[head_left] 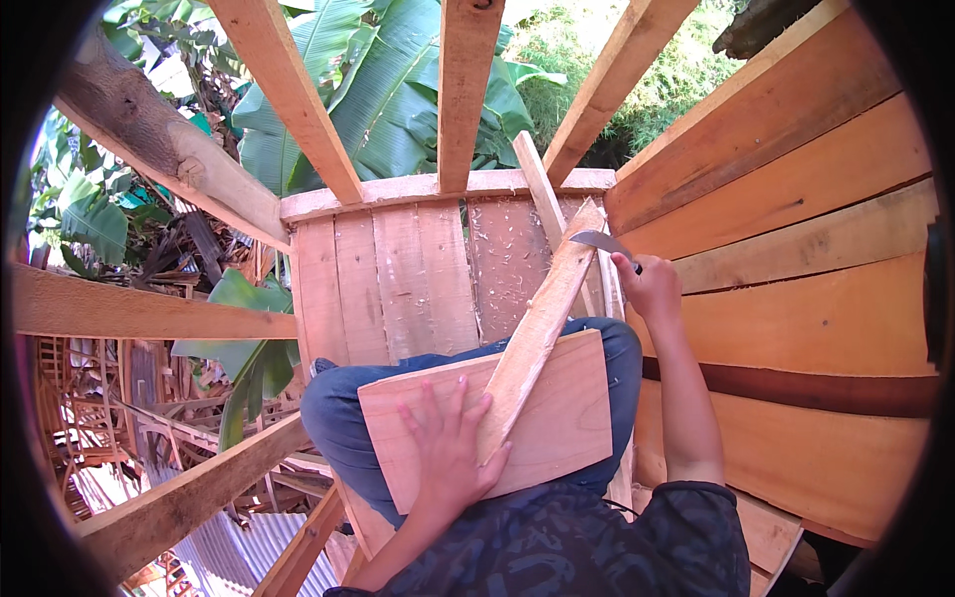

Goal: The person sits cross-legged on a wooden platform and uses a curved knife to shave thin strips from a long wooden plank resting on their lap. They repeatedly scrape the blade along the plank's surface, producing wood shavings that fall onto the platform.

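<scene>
A rough strip of wood (542,323) slants from my lap up to the far right, its surface pale and uneven. Its near end rests on a flat wooden board (567,398) lying across my thighs. My left hand (448,438) lies on that board with fingers spread, thumb and index finger against the strip's near end. In my right hand (652,287) is a knife (595,241) with a curved blade, its handle mostly hidden by my fingers. The blade lies across the strip close to its far end.
Wood shavings (507,269) are scattered over the plank floor (398,279). Another narrow wooden piece (537,184) leans beyond the strip. A plank wall (786,298) stands close on my right. Upright posts (468,99) and side rails (159,308) surround me, with banana leaves (388,90) outside.
</scene>
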### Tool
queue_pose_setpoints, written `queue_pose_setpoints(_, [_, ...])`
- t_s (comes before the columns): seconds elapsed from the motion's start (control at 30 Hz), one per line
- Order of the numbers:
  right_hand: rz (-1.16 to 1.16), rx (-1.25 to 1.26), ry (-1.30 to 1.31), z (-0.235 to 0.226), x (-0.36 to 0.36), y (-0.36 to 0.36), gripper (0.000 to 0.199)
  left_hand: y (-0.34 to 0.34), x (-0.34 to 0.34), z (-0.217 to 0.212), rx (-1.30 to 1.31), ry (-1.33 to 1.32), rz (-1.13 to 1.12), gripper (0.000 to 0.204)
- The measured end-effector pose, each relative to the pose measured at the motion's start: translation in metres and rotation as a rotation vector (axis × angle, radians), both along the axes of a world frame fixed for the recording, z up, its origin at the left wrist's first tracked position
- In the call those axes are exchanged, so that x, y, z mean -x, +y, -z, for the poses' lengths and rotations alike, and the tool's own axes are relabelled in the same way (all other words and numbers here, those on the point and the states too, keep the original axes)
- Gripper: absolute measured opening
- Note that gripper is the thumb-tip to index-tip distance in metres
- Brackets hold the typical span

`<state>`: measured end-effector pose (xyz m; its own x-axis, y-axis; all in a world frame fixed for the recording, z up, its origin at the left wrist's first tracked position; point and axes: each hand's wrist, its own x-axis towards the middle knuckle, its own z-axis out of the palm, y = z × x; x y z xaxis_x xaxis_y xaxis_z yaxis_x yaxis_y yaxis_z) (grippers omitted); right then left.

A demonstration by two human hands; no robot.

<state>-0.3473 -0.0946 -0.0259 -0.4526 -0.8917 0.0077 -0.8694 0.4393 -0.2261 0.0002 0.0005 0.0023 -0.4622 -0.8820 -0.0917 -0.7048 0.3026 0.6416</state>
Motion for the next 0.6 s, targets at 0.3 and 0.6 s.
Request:
queue_pose_setpoints(0.3, [0.349,0.049,-0.284,0.029,0.041,-0.014,0.081,0.005,-0.001,0.002,0.033,-0.007,0.004,0.065])
queue_pose_setpoints(0.6, [0.181,0.285,-0.425,0.025,0.009,0.036,0.073,0.002,0.003,0.001,0.025,-0.016,-0.002,0.066])
